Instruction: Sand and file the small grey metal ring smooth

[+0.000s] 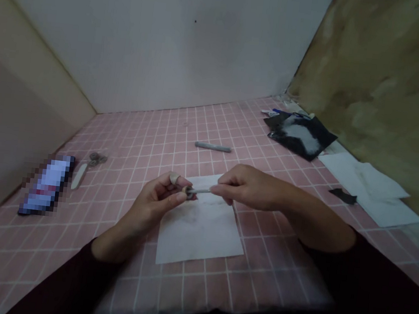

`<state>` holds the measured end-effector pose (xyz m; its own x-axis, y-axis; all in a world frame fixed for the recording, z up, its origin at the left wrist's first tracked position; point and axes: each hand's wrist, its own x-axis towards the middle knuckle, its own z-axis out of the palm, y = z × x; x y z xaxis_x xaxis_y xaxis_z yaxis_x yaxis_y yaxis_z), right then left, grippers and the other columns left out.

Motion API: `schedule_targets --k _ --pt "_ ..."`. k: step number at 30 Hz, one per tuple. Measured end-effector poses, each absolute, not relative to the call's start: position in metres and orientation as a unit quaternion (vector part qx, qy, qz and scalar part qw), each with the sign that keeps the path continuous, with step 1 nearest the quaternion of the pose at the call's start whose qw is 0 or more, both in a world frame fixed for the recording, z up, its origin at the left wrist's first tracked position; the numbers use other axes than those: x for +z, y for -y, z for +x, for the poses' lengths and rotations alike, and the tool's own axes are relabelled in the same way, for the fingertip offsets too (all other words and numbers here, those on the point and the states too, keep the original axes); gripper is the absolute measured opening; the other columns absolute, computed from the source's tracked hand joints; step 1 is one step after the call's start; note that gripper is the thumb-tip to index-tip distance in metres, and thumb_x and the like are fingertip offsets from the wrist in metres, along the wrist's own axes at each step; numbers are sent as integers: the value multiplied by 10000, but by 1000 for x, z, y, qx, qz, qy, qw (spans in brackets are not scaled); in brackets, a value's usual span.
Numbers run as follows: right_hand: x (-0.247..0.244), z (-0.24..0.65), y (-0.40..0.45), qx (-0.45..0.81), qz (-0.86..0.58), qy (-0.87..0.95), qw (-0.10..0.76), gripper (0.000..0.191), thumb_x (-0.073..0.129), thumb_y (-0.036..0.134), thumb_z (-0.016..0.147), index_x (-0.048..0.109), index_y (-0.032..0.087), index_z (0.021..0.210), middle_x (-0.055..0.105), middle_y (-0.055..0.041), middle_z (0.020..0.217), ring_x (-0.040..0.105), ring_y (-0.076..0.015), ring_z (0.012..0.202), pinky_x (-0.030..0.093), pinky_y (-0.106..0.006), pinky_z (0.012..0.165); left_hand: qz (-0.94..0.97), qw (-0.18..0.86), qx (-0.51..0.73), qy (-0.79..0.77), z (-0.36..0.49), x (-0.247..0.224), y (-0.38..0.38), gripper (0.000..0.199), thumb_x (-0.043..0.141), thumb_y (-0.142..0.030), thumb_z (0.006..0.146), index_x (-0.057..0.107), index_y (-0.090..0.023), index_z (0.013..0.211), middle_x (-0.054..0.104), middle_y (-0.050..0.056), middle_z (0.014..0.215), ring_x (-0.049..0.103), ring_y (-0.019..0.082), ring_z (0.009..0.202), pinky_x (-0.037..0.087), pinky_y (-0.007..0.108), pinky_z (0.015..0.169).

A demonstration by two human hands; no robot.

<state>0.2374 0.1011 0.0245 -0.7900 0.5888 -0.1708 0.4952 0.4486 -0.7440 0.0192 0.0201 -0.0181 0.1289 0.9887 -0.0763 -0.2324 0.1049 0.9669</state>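
Observation:
My left hand (162,194) pinches a small dark ring-like piece (189,192) between thumb and fingers, and a light band is wrapped round one of its fingers. From the right, my right hand (242,187) grips a thin pale stick (201,191), whose far end touches the small piece. Both hands are held over a white sheet of paper (201,231) with faint grey smudges. Fine detail of the small piece is too small to tell.
A grey rod (212,147) lies behind the hands on the pink checked cloth (139,139). At left are a blurred phone-like object (47,185), a white strip (78,176) and small grey rings (97,159). Black sandpaper-like sheets (325,135) and white papers (375,193) lie at right.

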Motion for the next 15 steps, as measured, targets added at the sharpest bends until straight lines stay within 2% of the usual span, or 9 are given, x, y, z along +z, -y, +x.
schedule_targets --k 3,8,12,15 --pt "24 233 -97 400 -324 855 69 394 480 312 920 548 145 570 424 36 497 380 -83 515 245 -276 570 434 636 480 -420 18 -20 -21 190 762 -211 798 683 -170 966 730 30 849 692 142 797 543 227 738" --pt "26 237 -99 397 -307 863 63 393 523 326 908 536 146 559 410 38 504 387 -83 514 250 -279 568 425 649 469 -422 16 -22 -23 188 739 -234 817 707 -141 977 719 47 824 685 142 750 554 255 771" --pt "26 237 -100 387 -292 870 86 391 495 320 930 543 144 584 438 37 518 394 -80 526 259 -274 585 417 675 464 -395 16 -20 -22 198 741 -273 806 714 -130 939 701 50 790 665 146 717 550 263 744" --pt "24 240 -104 403 -279 869 70 389 522 338 918 544 144 581 417 41 516 385 -81 526 258 -273 577 419 679 459 -391 17 -18 -21 193 737 -284 806 708 -128 916 699 50 742 655 146 681 540 258 714"
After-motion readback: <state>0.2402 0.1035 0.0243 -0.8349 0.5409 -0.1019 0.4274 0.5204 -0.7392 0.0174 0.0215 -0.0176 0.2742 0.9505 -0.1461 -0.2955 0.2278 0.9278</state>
